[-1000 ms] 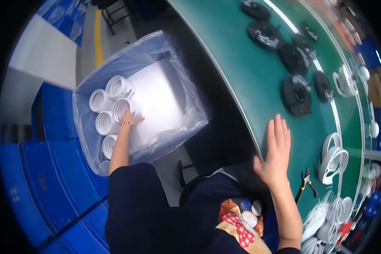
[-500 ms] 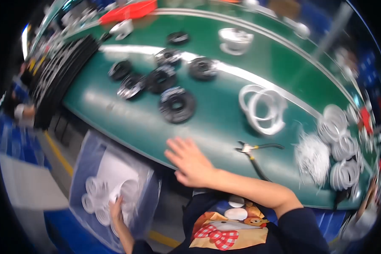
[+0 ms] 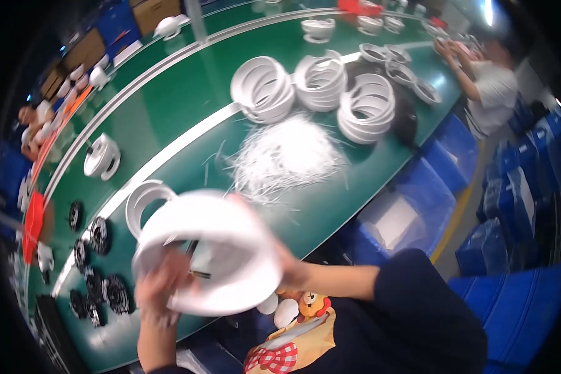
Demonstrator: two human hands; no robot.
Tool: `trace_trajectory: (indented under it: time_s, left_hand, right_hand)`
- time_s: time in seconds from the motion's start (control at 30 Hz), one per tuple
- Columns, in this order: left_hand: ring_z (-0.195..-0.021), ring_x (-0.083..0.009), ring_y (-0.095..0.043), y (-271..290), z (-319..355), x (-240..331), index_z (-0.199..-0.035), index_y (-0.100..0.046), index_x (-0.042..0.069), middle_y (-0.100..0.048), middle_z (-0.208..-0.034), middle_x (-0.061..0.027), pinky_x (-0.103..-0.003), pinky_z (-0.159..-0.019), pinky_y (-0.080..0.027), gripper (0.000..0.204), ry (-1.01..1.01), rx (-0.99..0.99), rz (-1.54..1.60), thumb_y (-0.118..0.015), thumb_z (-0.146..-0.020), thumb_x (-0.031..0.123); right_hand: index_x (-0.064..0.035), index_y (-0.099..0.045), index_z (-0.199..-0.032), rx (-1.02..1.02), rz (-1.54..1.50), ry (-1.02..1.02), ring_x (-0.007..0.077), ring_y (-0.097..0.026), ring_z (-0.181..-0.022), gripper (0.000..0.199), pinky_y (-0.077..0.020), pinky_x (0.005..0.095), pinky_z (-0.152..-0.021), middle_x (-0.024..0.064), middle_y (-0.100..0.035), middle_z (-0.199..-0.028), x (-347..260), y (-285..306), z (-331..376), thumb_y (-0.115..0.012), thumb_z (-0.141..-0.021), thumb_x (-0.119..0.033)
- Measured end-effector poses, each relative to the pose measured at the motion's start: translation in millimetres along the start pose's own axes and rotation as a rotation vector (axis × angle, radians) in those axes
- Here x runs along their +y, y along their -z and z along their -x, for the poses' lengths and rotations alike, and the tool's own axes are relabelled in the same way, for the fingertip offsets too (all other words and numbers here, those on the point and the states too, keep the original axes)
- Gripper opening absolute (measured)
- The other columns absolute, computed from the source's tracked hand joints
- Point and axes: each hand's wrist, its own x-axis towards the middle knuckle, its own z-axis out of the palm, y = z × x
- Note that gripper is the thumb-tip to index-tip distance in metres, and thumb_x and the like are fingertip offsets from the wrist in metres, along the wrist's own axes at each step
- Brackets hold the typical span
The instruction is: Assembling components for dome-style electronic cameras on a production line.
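A wide white ring-shaped plastic part [image 3: 212, 218], blurred by motion, is held up over the near edge of the green bench. My left hand [image 3: 162, 280] grips its left side, with the fingers at the opening. On the opposite side my right hand [image 3: 285, 258] is closed round its outer wall, fingers partly hidden. A small dark object shows through the opening, too blurred to name. Just behind the part stand some thin white rings [image 3: 144, 198]. Beyond my hands lies a heap of thin white plastic strips [image 3: 287, 159].
Stacks of white rings [image 3: 263, 90] stand behind the strip heap. Several black round parts [image 3: 115, 293] lie at the left. White housings [image 3: 101, 156] sit on the green belt [image 3: 187, 106]. Lined blue bins [image 3: 411, 206] are right of the bench; a co-worker [image 3: 492, 81] is far right.
The view has swung right. My left hand has come out of the lined bin of white rings, my right hand has left the bench top, and both now hold the white part.
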Motion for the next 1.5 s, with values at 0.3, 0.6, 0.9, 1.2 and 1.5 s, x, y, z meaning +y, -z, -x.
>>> trace_trajectory:
  time_s: [0.3,0.6,0.9,1.2,1.5]
  left_hand:
    - [-0.070,-0.0130,-0.057,-161.8,-166.5,-123.6,-0.100,-0.051,-0.001,-0.058,-0.081,-0.0061,-0.026,-0.064,-0.047,0.029,0.419,-0.441,-0.210,-0.062,-0.076,0.009]
    - [-0.073,-0.0300,-0.062,-158.0,-216.8,-161.6,-0.096,-0.051,-0.010,-0.061,-0.078,-0.0217,-0.035,-0.067,-0.049,0.054,0.054,-0.298,-0.933,-0.067,-0.065,0.031]
    - [-0.065,-0.0364,-0.060,-141.9,-213.3,-138.7,-0.091,-0.046,-0.009,-0.059,-0.072,-0.0221,-0.040,-0.058,-0.049,0.065,-0.375,-0.320,-1.457,-0.064,-0.068,0.048]
    - [-0.063,-0.0275,-0.060,-53.4,-111.0,-9.4,-0.098,-0.053,-0.001,-0.062,-0.072,-0.0118,-0.034,-0.054,-0.048,0.039,-0.726,-0.136,-1.478,-0.065,-0.071,0.024]
    - [-0.043,-0.0059,-0.049,71.9,-2.1,80.1,-0.093,-0.059,-0.001,-0.063,-0.069,-0.0059,-0.018,-0.039,-0.036,0.023,-0.575,0.612,-1.339,-0.064,-0.071,0.005]
  right_hand:
    - [-0.0068,-0.013,-0.135,0.634,0.252,0.593,0.0269,-0.028,-0.124,0.084,-0.0239,0.0406,-0.102,0.0114,-0.024,-0.136,-102.0,94.2,91.5,-0.063,-0.076,-0.040]
    - [0.0006,-0.019,-0.133,0.890,0.597,0.581,0.0234,-0.033,-0.120,0.072,-0.0241,0.0338,-0.100,0.0129,-0.029,-0.133,-113.5,138.9,85.6,-0.058,-0.081,-0.031]
    - [0.0043,-0.017,-0.133,0.839,0.987,0.498,0.0223,-0.033,-0.120,0.068,-0.0262,0.0318,-0.099,0.0137,-0.025,-0.135,-114.1,138.5,69.3,-0.055,-0.080,-0.012]
    - [0.0026,-0.028,-0.129,0.671,1.613,0.717,0.0328,-0.030,-0.121,0.076,-0.0232,0.0442,-0.100,0.0188,-0.025,-0.135,-82.7,58.9,44.7,-0.064,-0.071,-0.032]
    - [0.0036,-0.034,-0.124,-0.682,1.890,-0.070,0.0366,-0.038,-0.110,0.088,-0.0255,0.0504,-0.096,0.0214,-0.035,-0.125,23.1,-24.9,-34.4,-0.073,-0.057,-0.039]
